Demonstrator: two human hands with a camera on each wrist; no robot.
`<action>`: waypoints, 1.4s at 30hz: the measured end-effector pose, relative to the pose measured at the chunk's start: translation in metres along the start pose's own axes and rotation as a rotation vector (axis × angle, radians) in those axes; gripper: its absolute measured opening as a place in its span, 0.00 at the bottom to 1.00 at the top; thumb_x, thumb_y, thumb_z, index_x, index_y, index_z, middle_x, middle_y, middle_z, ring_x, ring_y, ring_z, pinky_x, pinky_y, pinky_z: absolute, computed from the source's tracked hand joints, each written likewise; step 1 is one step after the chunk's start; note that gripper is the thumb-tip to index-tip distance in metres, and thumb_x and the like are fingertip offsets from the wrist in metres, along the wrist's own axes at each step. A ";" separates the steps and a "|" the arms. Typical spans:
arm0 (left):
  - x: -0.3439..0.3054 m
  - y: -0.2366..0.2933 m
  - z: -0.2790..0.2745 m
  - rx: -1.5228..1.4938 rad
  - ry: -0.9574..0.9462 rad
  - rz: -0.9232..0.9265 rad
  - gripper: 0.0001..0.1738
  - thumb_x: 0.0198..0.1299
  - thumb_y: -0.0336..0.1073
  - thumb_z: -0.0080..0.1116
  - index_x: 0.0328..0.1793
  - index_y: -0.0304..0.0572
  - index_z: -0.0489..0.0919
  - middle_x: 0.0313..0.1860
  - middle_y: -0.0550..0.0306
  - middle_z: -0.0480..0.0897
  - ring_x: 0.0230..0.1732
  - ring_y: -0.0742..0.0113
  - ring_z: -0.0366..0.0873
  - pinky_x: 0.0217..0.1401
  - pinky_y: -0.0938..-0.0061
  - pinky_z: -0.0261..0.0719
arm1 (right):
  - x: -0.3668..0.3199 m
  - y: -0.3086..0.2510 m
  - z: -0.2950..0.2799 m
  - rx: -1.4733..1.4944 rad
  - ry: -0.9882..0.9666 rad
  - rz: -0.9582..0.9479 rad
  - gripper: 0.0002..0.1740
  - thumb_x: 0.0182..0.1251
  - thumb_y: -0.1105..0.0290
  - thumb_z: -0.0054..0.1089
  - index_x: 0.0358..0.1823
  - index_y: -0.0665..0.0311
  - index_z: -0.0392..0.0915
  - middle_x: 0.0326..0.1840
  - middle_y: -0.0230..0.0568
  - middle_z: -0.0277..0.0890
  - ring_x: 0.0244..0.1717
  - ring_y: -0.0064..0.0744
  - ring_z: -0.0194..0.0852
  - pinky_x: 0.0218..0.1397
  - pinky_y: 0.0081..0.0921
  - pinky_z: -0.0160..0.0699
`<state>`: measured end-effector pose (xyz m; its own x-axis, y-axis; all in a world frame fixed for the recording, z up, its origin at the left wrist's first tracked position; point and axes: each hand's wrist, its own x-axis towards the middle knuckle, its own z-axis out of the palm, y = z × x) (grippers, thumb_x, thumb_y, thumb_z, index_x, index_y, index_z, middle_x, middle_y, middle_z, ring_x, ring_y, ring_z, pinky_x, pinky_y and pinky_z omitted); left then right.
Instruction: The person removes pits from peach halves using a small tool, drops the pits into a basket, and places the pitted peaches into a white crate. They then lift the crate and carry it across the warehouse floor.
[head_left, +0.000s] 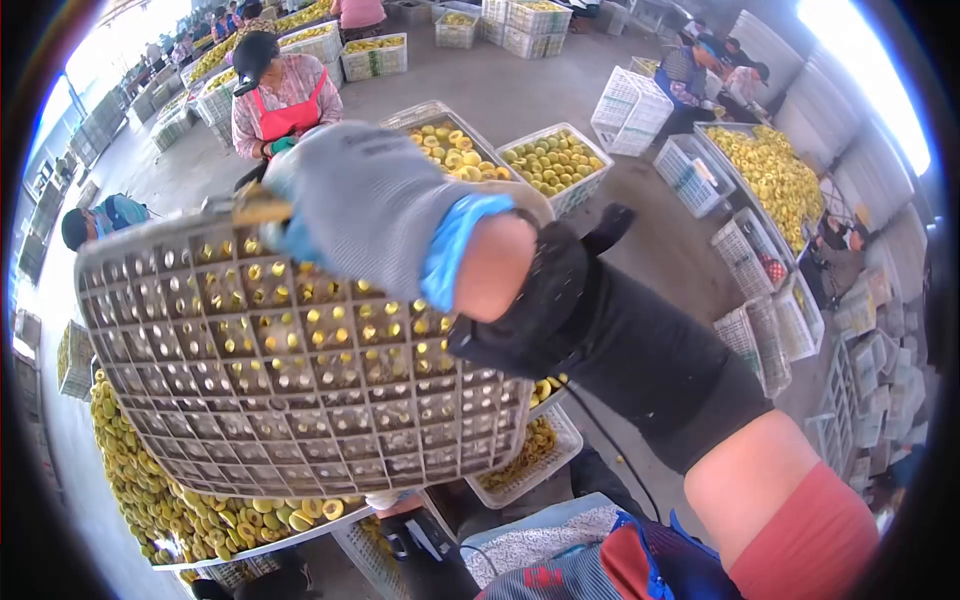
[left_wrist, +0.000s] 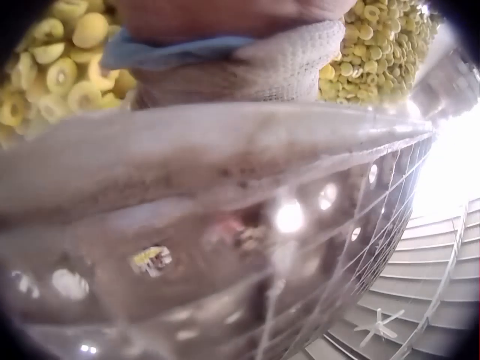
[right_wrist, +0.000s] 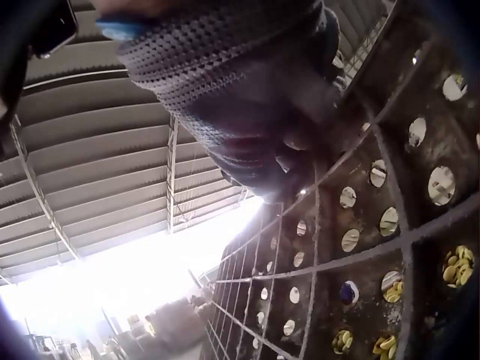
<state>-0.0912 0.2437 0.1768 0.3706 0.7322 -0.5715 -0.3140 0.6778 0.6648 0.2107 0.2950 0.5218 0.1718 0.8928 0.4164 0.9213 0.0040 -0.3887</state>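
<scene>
A dirty grey plastic crate [head_left: 300, 400] is tilted up on its side, its ribbed, perforated bottom facing me in the head view. My right hand [head_left: 365, 205], in a grey knit glove over a blue under-glove, grips its upper edge; in the right wrist view the gloved right hand [right_wrist: 240, 112] curls round that edge. At the lower edge is my left hand [head_left: 388, 498], in a white glove. The left wrist view shows its glove cuff [left_wrist: 247, 71] behind the crate rim, the fingers hidden. Halved yellow-green fruit [head_left: 215, 515] lies heaped below and behind the crate.
A crate of fruit halves [head_left: 555, 160] stands beyond my right hand. Another crate [head_left: 530, 460] with darker yellow pieces sits low beside my legs. Across from me is a person in a red apron [head_left: 290, 115]. Stacked white crates [head_left: 630, 110] and a large fruit heap [head_left: 770, 180] stand right.
</scene>
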 end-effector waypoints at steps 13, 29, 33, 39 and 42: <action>-0.085 -0.183 0.174 1.159 -0.952 0.494 0.31 0.76 0.54 0.44 0.77 0.46 0.65 0.71 0.51 0.75 0.68 0.49 0.74 0.69 0.57 0.75 | -0.394 0.253 -0.193 0.430 0.586 0.631 0.20 0.76 0.65 0.57 0.63 0.65 0.78 0.47 0.32 0.82 0.41 0.19 0.79 0.40 0.19 0.77; -0.163 -0.618 0.318 0.526 -0.489 -0.617 0.37 0.75 0.55 0.48 0.79 0.34 0.61 0.75 0.41 0.69 0.78 0.51 0.63 0.79 0.68 0.59 | -1.034 0.390 -0.270 -0.283 0.486 1.562 0.19 0.73 0.64 0.63 0.60 0.66 0.81 0.48 0.30 0.81 0.48 0.22 0.76 0.53 0.23 0.74; -0.119 -0.650 0.286 0.768 -0.631 -0.626 0.39 0.74 0.56 0.49 0.80 0.35 0.60 0.79 0.42 0.65 0.81 0.52 0.58 0.80 0.67 0.56 | -1.092 0.472 -0.231 -0.012 0.476 1.752 0.17 0.73 0.60 0.64 0.56 0.62 0.83 0.36 0.24 0.73 0.33 0.16 0.64 0.36 0.20 0.63; -0.091 -0.527 0.218 0.839 -0.416 -0.313 0.33 0.70 0.44 0.63 0.76 0.37 0.69 0.70 0.54 0.76 0.68 0.65 0.74 0.73 0.71 0.68 | -1.028 0.526 -0.024 0.169 0.501 1.629 0.20 0.75 0.61 0.59 0.61 0.66 0.79 0.48 0.38 0.81 0.45 0.29 0.79 0.49 0.27 0.78; -0.092 -0.366 0.140 0.788 -0.058 -0.339 0.29 0.73 0.47 0.55 0.75 0.43 0.70 0.69 0.52 0.77 0.66 0.63 0.75 0.69 0.68 0.70 | -0.860 0.415 0.090 0.811 0.529 1.587 0.19 0.79 0.64 0.51 0.60 0.70 0.78 0.55 0.41 0.82 0.53 0.34 0.82 0.59 0.28 0.80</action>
<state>0.1123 -0.0806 0.0535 0.3859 0.4796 -0.7881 0.5120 0.5993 0.6154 0.4134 -0.4305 -0.0717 0.8225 0.0612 -0.5655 -0.5339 -0.2601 -0.8046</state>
